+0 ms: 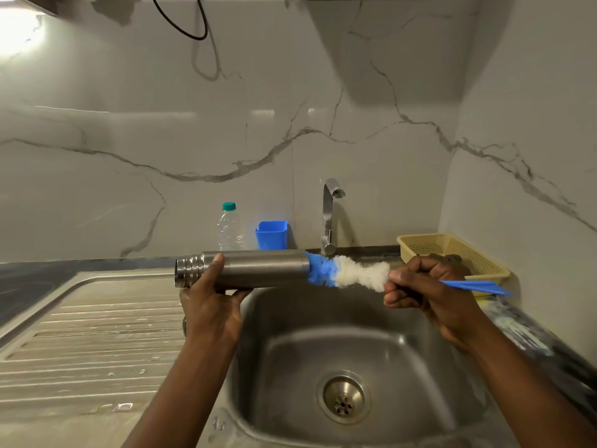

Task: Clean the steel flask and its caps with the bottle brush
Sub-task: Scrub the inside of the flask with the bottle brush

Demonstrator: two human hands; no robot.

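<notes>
I hold the steel flask (258, 268) level above the sink, its ridged end pointing left. My left hand (211, 302) grips it from below near that end. The bottle brush (349, 271) has blue and white bristles and a blue handle; its blue tip touches the flask's right end. My right hand (420, 286) is closed around the brush just behind the bristles, and the handle sticks out to the right. No caps are visible.
The steel sink (323, 324) with its drain (344, 399) lies below my hands, a ribbed draining board (90, 334) to the left. Behind stand a tap (329, 215), a blue cup (272, 235) and a plastic water bottle (230, 227). A yellow basket (452, 250) sits at the right.
</notes>
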